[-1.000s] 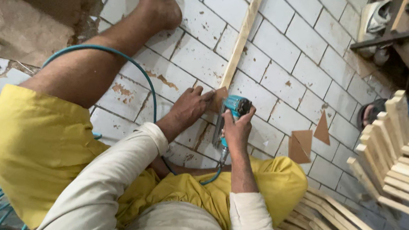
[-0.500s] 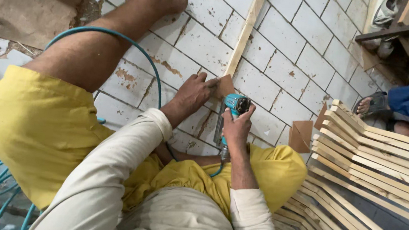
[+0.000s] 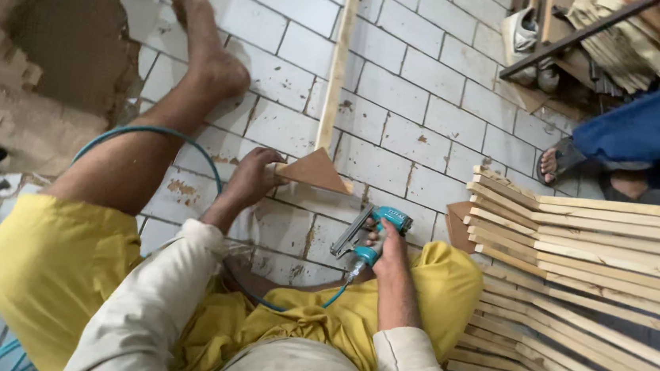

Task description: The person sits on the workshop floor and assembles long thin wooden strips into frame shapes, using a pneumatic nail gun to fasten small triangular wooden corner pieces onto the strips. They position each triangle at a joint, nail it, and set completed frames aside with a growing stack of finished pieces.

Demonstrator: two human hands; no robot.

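So I'm sat on the white tiled floor (image 3: 426, 82) with my left hand (image 3: 255, 177) closed on the near corner of a triangular wooden piece (image 3: 314, 171), fingers curled round its left edge. The triangle lies flat on the tiles, its tip touching the lower end of a long thin wooden strip (image 3: 338, 59) that runs straight away from my hand toward the top of the view.

My right hand (image 3: 389, 242) is wrapped tight around the handle of a teal air nailer (image 3: 366, 230). The nailer sits just right of and below the triangle, nose pointing down-left at the floor, not touching the wood as far as I can tell. A teal air hose (image 3: 139, 133) comes off the bottom of the handle, runs under my forearm and loops out around my left leg.

Just right of the nailer hand there's a big stack of wooden slats (image 3: 594, 256), fanned out, with a loose brown triangular offcut (image 3: 458, 224) tucked against its near edge. Beyond the stack, someone else's sandalled foot (image 3: 559, 162) and blue trouser leg (image 3: 654, 122) show.
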